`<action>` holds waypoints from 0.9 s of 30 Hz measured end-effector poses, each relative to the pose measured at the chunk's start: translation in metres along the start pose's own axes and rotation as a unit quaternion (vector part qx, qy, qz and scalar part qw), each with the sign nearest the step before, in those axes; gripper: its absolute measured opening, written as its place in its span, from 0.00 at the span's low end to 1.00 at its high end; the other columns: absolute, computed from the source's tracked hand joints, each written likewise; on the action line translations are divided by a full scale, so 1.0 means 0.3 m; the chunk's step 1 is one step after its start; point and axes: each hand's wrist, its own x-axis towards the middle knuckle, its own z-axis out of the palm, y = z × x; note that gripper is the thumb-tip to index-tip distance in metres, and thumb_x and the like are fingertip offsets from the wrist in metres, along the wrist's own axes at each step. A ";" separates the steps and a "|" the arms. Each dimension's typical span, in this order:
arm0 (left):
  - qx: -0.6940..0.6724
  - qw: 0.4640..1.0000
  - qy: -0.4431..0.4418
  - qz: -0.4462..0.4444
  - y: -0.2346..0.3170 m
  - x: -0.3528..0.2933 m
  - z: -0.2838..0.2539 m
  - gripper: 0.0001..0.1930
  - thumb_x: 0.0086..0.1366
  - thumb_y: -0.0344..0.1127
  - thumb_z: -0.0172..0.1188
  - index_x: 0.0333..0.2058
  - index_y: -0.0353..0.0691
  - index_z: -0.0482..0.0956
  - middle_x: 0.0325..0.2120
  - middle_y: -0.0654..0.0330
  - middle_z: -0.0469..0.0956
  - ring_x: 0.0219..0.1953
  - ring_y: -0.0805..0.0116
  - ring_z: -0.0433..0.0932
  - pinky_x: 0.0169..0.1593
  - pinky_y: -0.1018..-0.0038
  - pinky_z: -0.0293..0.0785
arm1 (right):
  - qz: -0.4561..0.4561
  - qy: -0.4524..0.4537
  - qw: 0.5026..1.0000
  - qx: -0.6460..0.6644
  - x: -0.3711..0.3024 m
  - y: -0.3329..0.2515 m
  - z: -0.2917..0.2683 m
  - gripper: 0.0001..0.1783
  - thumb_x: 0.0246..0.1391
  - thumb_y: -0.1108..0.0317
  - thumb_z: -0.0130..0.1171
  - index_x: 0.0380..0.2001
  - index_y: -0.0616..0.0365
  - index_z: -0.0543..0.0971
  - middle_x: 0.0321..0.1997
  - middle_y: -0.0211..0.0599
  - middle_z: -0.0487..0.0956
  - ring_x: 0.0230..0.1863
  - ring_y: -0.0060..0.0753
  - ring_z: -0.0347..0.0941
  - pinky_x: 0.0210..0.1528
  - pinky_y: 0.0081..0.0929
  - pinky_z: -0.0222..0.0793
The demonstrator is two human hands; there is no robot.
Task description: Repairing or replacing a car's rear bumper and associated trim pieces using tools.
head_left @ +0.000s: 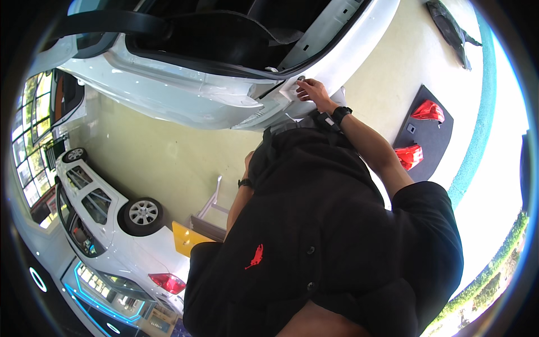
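A white car body (pixel 185 92) with its rear compartment open fills the upper part of the view. My right hand (pixel 315 94) is at its rear corner, fingers bent together against the pale recess beside the opening. A small dark piece (pixel 301 78) shows at the fingertips; its kind is too small to make out. Left of those fingers runs a dark slot (pixel 272 90) in the bodywork. My left hand (pixel 248 159) hangs low by my side, its fingers hidden behind my black shirt.
Two red tail lights (pixel 428 110) lie on a dark mat (pixel 432 135) on the floor at right. Another white car (pixel 118 224) stands at lower left, near a metal stand (pixel 212 202) and a yellow panel (pixel 188 238). A black sheet (pixel 449 31) lies at upper right.
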 end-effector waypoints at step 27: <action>0.007 0.999 0.002 -0.034 0.138 -0.067 0.031 0.13 0.61 0.37 0.53 0.28 0.30 0.75 0.23 0.60 0.76 0.26 0.77 0.70 0.31 0.78 0.69 | -0.047 0.013 0.991 -0.122 -0.015 -0.014 -0.002 0.23 0.57 0.52 0.49 0.36 0.66 0.74 0.31 0.36 0.77 0.31 0.25 0.73 0.33 0.23 0.72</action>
